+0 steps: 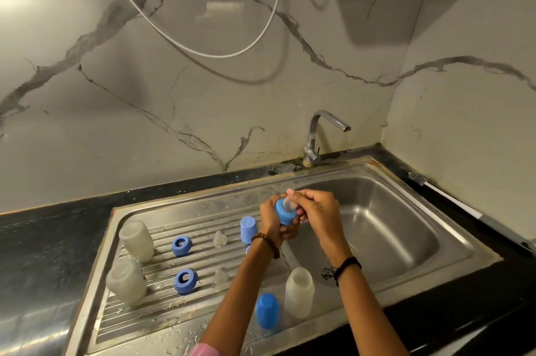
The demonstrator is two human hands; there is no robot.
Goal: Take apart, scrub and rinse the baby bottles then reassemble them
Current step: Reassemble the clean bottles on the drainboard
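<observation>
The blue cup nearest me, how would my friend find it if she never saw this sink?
Start at the ridged draining board left of the sink bowl and go to its near edge. The blue cap stands there dome-up beside a cloudy bottle. The other blue cap stands farther back.

We see left hand [272, 218] gripping blue collar ring [283, 213], right hand [314, 209] pinching its clear teat [290, 201] over the sink [406, 242]. Three bottles, two rings, two caps on drainboard [162, 306].
</observation>
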